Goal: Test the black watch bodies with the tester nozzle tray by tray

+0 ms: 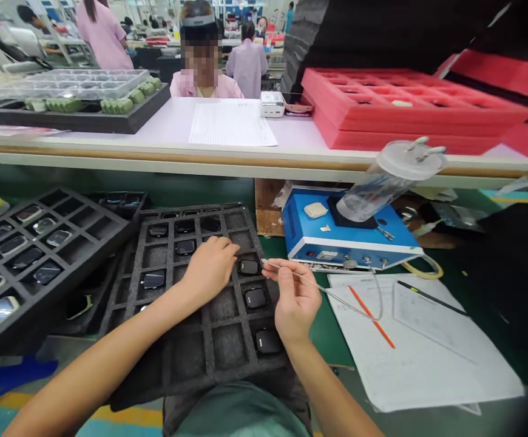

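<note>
A black foam tray (pixel 230 349) with square compartments lies before me, several dark smartwatch bodies in it. My left hand (pixel 212 264) is over the middle of the tray, fingers curled together and pointing down; whatever they hold is hidden. My right hand (pixel 297 297) is at the tray's right edge, pinching a thin, pale tube (pixel 312 281). The tube's tip is close to a square watch body (pixel 249 267) in the right column; whether they touch I cannot tell. Below that one sit two more watch bodies, one (pixel 255 298) above the other (pixel 267 342).
A second foam tray (pixel 75 254) of watch parts leans at the left. To the right stands a blue box (pixel 350 243) bearing a clear cylinder (pixel 368 188), with paper sheets (pixel 373 370) and a pen (pixel 432 297) nearby. A shelf (pixel 227 159) crosses ahead, holding red foam trays (pixel 409 118). Someone faces me beyond it.
</note>
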The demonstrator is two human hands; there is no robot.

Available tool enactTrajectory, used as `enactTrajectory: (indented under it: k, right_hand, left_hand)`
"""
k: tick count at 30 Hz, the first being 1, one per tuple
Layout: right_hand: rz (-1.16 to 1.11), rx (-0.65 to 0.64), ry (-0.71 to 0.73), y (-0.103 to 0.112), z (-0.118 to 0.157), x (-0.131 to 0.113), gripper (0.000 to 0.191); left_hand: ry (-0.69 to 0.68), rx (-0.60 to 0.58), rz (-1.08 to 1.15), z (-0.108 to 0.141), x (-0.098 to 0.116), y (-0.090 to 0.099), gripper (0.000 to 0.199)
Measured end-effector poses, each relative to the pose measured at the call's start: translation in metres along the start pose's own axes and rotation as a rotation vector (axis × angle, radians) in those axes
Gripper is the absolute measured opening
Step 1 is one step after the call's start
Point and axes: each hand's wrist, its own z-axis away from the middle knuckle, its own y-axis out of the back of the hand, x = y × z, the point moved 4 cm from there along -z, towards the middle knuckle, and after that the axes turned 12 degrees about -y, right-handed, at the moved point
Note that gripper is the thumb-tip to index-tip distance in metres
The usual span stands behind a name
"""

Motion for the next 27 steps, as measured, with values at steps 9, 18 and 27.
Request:
enactTrajectory:
  k: [9, 18, 27]
  right_hand:
    - [0.098, -0.080, 0.006, -0.002, -0.002, 0.007, 0.017]
    - [0.178, -0.156, 0.146, -0.007, -0.004, 0.006, 0.018]
    - [0.221, -0.157, 0.153, -0.005, -0.005, 0.004, 0.017]
  left_hand:
    - [0.073, -0.164, -0.123, 0.028, -0.017, 0.014, 0.029]
    - [0.378, 0.368, 1.163, 0.010, -0.009, -0.007, 0.033]
    - [0.366, 0.413, 1.222, 0.015, -0.002, -0.018, 0.031]
